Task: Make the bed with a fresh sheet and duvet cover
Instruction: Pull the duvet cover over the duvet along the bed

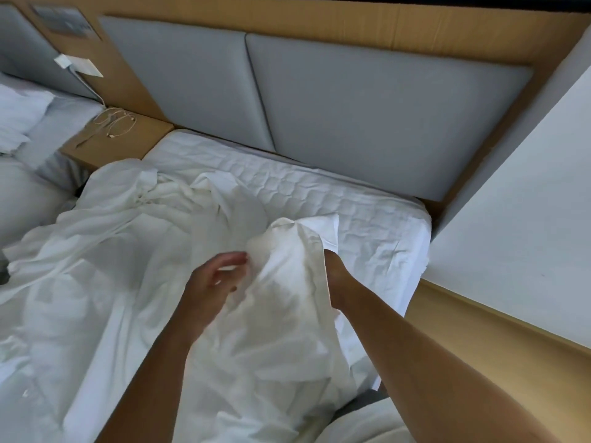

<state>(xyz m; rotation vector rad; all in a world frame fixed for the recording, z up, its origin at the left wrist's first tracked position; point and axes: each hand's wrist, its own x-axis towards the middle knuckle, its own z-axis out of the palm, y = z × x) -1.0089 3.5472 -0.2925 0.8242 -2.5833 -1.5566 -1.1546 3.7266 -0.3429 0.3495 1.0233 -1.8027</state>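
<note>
From my remote seat I see the crumpled white cloth (134,251) heaped over the near and 9 o'clock side of the bed. It leaves a strip of the quilted mattress (319,187) bare from 12 to 2 o'clock, up against the grey padded headboard (367,116).

The right hand (334,273) sits just right of centre, pushed into a fold of the cloth. Only its wrist and heel show. The fabric drapes over the rest and rises to a peak at about 1 o'clock of the wrist, so I cannot tell how its fingers lie.

The left hand (217,276) is just left of centre, at 9 o'clock of the right hand, with its palm turned toward the draped peak. It is motion-blurred. Its fingers look loosely curved with the tips against the cloth, but I cannot say whether they pinch it.

At 10 o'clock a wooden nightstand (137,135) stands between this bed and a second bed (28,193). A pale cable (116,121) is coiled on top of the nightstand and runs up to a white plug (64,61) on the wood panel. A white pillow (19,113) lies on the second bed at the far 9 o'clock edge. A white wall (511,187) closes off the 3 o'clock side, beside the mattress edge.
</note>
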